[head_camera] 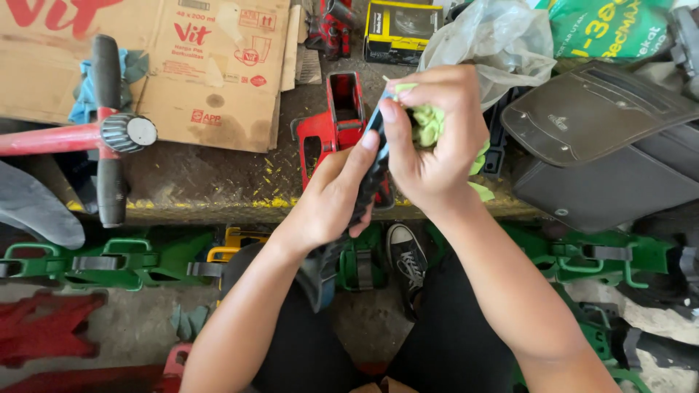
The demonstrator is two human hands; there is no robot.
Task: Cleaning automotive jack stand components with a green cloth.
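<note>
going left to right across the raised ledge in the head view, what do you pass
black-gripped handlebar → flattened cardboard → red metal bracket → left hand on a dark part → right hand with green cloth → dark leather bag

A long, dark strip-like part (368, 191) with a blue edge stood nearly upright above the person's lap, its lower end hanging wide and limp; what it was could not be told. A crumpled light-green cloth (429, 125) pressed against its upper end.
</note>
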